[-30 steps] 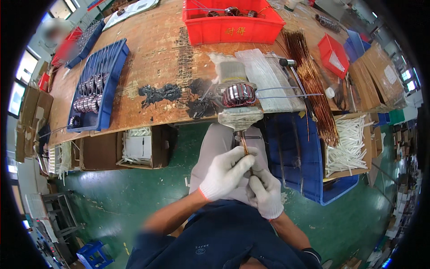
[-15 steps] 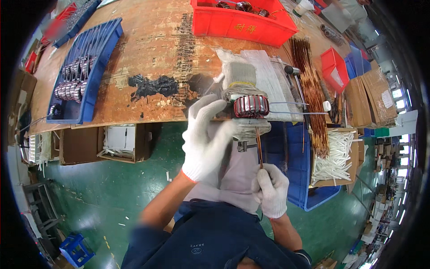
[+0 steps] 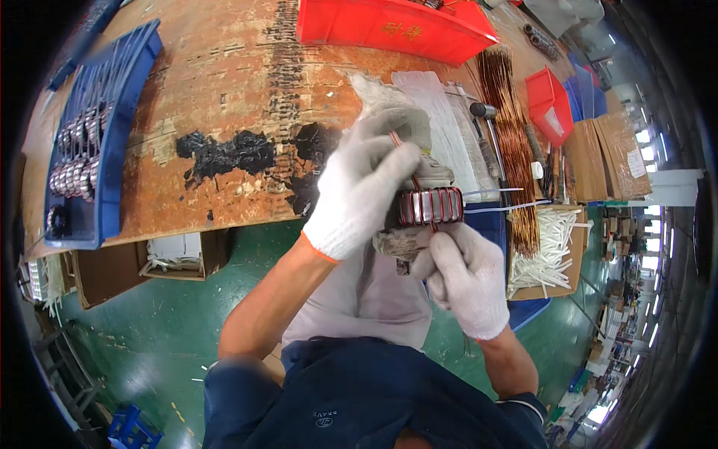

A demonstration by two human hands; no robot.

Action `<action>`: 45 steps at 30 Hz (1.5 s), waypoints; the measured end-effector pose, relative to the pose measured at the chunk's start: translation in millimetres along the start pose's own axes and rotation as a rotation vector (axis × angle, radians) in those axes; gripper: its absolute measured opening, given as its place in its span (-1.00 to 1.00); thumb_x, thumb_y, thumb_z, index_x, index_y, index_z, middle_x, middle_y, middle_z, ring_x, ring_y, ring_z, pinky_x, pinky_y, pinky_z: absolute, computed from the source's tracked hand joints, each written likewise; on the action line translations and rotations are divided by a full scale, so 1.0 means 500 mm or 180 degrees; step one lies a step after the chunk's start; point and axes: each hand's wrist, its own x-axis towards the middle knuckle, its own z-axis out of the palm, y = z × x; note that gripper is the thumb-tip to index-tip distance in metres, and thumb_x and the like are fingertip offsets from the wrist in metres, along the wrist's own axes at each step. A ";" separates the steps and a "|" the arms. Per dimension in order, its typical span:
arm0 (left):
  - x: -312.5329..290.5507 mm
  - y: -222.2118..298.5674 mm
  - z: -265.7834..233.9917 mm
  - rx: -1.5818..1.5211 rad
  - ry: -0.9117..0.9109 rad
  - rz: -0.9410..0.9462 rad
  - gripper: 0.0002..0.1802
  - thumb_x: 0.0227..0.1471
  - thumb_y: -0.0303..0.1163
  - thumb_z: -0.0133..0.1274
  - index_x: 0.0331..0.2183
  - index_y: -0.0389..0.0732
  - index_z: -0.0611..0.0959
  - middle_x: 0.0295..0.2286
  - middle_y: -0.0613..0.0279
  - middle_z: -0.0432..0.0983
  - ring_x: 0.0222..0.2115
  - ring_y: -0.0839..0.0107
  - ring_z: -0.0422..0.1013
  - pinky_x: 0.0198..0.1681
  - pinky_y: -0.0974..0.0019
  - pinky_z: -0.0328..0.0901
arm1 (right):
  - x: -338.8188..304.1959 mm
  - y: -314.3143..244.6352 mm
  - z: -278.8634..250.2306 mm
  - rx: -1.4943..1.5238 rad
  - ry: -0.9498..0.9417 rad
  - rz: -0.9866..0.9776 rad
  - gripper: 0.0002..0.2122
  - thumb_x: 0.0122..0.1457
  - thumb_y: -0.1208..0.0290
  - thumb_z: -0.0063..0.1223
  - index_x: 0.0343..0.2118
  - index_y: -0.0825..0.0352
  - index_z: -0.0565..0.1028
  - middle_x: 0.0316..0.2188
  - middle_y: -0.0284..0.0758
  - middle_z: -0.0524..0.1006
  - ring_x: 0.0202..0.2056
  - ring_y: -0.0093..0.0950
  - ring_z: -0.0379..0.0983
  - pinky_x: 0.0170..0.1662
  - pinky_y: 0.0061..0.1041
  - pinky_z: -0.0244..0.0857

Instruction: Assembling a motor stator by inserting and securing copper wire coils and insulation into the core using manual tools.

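A toroidal coil [image 3: 431, 206], silvery with dark red windings, sits in a clamp wrapped in pale cloth and film [image 3: 396, 243] at the bench's front edge. White cable ties stick out from the coil's right side. Above it, my left hand [image 3: 355, 191] in a white knit glove pinches a reddish copper wire [image 3: 416, 182] between thumb and fingers, the wire's end poking up past them. Just below the coil, my gloved right hand [image 3: 471, 277] has its thumb and fingers closed at the lower stretch of wire, most of which they hide.
A blue bin [image 3: 112, 161] of finished coils stands left on the worn wooden bench [image 3: 224, 90]. At the back is a red bin [image 3: 389, 30]. To the right lie a copper wire bundle [image 3: 516, 150], a hammer [image 3: 484, 112] and a box of white strips [image 3: 546, 247].
My left hand has gone from open beside the coil to pinching the wire above it. My right hand has risen along the wire to the coil's underside. The view has shifted slightly.
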 end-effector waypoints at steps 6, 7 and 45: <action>0.023 -0.039 -0.004 -0.1272 0.0252 0.0077 -0.71 0.35 -0.25 0.10 -0.23 -0.32 0.69 -0.25 0.21 0.65 -0.31 0.58 0.52 -0.21 0.48 0.42 | 0.016 0.015 -0.023 -0.1009 0.0256 -0.0608 -0.81 0.35 0.45 0.04 -0.23 0.49 0.61 -0.60 -0.30 0.56 -0.56 -0.61 0.45 -0.42 -0.53 0.33; 0.020 -0.036 -0.003 -0.1585 0.0353 0.0255 -0.74 0.35 -0.28 0.09 -0.22 -0.31 0.68 -0.21 0.17 0.66 -0.28 0.56 0.52 -0.18 0.48 0.42 | 0.018 0.012 -0.023 -0.1100 0.0217 -0.0641 -0.81 0.34 0.45 0.05 -0.24 0.49 0.61 -0.61 -0.30 0.56 -0.56 -0.60 0.46 -0.42 -0.52 0.33; 0.015 -0.126 -0.053 0.0939 -0.0698 0.2394 -0.11 0.16 0.44 -0.02 0.15 -0.14 0.65 0.34 -0.15 0.23 0.45 -0.21 -0.13 0.45 -0.22 -0.21 | 0.035 0.026 -0.021 -0.0368 -0.0397 -0.0809 -0.80 0.40 0.45 0.00 -0.21 0.49 0.60 -0.61 -0.33 0.53 -0.57 -0.64 0.42 -0.47 -0.51 0.29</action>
